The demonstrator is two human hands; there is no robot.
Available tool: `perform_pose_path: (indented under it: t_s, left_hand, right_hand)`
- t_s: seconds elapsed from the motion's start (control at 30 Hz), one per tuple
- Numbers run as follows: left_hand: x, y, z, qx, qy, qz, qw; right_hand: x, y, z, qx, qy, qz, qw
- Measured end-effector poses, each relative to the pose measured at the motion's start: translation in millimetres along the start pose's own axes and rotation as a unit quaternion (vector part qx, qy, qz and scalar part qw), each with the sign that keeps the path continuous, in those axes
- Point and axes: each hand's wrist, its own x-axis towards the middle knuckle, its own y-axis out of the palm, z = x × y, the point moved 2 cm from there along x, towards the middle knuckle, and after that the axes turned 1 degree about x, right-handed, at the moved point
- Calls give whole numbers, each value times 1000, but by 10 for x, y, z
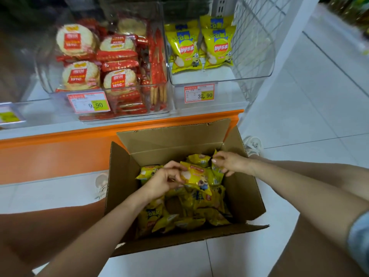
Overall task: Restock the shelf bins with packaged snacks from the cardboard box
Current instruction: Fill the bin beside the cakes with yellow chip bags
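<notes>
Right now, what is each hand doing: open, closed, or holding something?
Left hand: grips a yellow chip bag above the cardboard box.
Right hand: pinches the top of a second chip bag.

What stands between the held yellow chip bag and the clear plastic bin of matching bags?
The brown cardboard box's upright rear flap and the clear bin's front wall; the yellow chip bag would likely go over both.

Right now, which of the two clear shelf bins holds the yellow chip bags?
The right bin, behind the 32.90 price tag: it alone holds yellow chip bags. The left bin is packed with red-wrapped rice crackers.
</notes>
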Motion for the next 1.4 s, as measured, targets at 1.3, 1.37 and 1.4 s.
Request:
perform_pose_path:
  t_s: [1.3,1.37,1.4]
  left_hand:
    - [429,1359,884,-99,-362,90,923]
    - [475,1430,833,-145,-367,47,918]
    - [508,1461,819,-159,-360,20,919]
  right_hand:
    - [-46,-582,216,-229,-217,-167,934]
    - [-23,-579,202,-224,-215,-158,938]
    - [-15,-579,198,-224,-212,-154,939]
